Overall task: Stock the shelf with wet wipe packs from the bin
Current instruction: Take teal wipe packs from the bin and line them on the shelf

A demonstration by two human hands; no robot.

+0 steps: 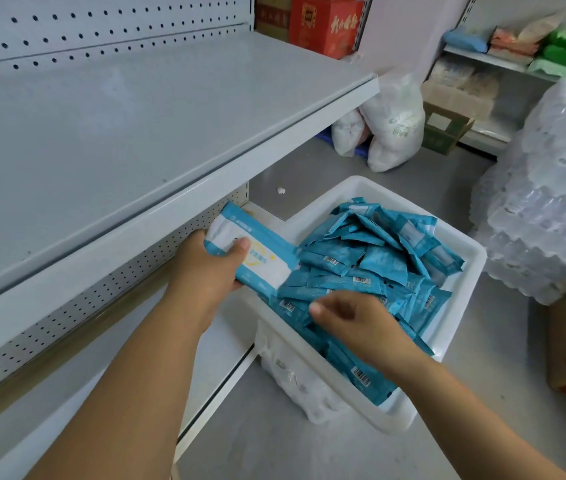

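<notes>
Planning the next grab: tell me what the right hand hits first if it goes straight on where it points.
Most likely the heap of teal plastic wet wipe packs in the white plastic bin, just ahead of the right hand; depth there is unclear.

Soft even indoor light, faint shadows, right hand (354,320) slightly blurred, wide-angle bending at edges

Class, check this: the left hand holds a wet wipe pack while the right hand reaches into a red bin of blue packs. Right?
Wrong in one respect: the head view shows the bin is white, not red. The left hand does hold a wet wipe pack while the right hand reaches into that bin of blue packs.
</notes>
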